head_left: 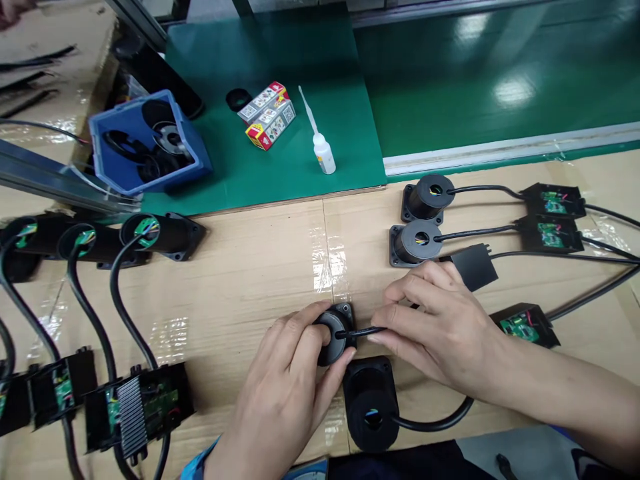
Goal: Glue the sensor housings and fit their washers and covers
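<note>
My left hand is closed round a small black cylindrical motor that stands on the cardboard-covered bench, thumb on its round cap. My right hand pinches the black cable where it enters the motor's side. Just in front of the hands lies another black motor on its side, with a thick cable curving off to the right under my right forearm.
Two motors with cables and open circuit boxes lie at the right. Three more motors with boxes lie at the left. On the green mat sit a blue bin, a glue bottle and small cartons.
</note>
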The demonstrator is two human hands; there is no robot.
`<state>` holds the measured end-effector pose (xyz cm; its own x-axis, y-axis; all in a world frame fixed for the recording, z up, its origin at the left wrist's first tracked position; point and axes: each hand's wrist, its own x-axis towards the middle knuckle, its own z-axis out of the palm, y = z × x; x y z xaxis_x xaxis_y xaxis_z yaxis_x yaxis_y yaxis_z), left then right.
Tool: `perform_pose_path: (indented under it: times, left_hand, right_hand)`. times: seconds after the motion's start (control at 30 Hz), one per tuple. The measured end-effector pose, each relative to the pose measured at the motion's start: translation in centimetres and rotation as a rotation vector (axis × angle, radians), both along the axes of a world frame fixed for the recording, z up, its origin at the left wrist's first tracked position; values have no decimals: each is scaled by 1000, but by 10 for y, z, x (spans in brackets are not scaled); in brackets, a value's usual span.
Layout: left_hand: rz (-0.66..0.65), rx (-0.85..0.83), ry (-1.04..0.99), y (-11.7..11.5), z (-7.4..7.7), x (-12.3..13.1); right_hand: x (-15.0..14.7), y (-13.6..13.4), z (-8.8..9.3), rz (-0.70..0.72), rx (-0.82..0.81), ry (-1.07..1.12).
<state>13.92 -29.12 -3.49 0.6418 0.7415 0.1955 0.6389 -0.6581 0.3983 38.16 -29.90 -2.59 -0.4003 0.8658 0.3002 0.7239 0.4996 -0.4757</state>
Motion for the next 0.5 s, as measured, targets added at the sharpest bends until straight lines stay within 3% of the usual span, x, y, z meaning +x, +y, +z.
perform_pose_path:
  times: [0.33, 0.5]
  left_hand:
    - [4, -66, -42, -1, -4, -2]
    - [60, 20, -226, -6, -10, -19]
  right_hand:
    - [0, -3, 3, 32, -9, 3]
    - [2, -1, 2, 32, 1, -15]
